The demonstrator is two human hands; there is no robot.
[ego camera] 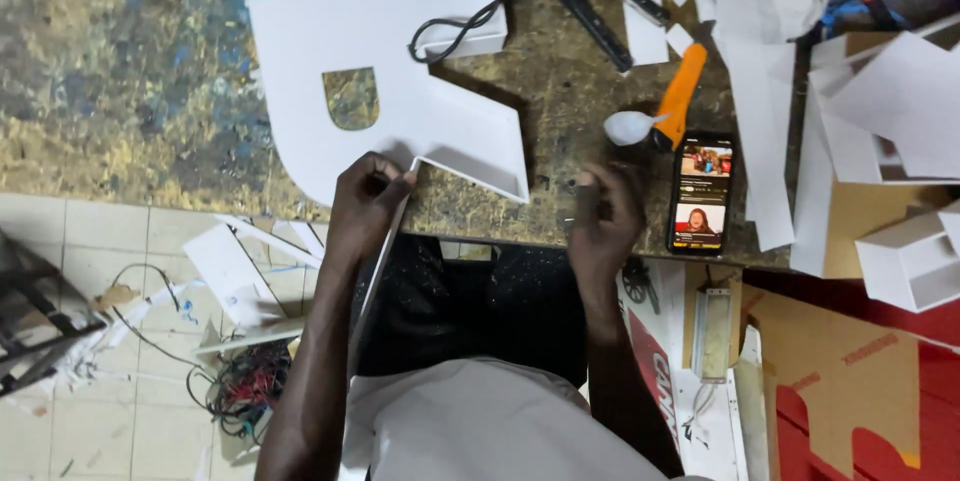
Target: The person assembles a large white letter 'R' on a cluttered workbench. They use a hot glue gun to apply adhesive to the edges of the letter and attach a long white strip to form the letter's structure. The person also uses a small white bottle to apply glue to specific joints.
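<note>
The left hand (368, 193) pinches the end of a thin white strip (378, 276) against the bottom corner of a big white letter (400, 91) lying flat on the paint-stained bench (130, 81); its fingers are clenched on that strip. The right hand (605, 216) rests at the bench edge with fingers curled; whether it holds anything I cannot tell. To do this step well, the strip likely wants to stand upright and sit tight against the letter's edge, pressed steadily at the corner while it is fitted. Counted: one letter on the bench, one strip in hand, one orange knife (680, 96), one phone (701, 193) beside the right hand, one black cable (460, 29) looped over the letter.
</note>
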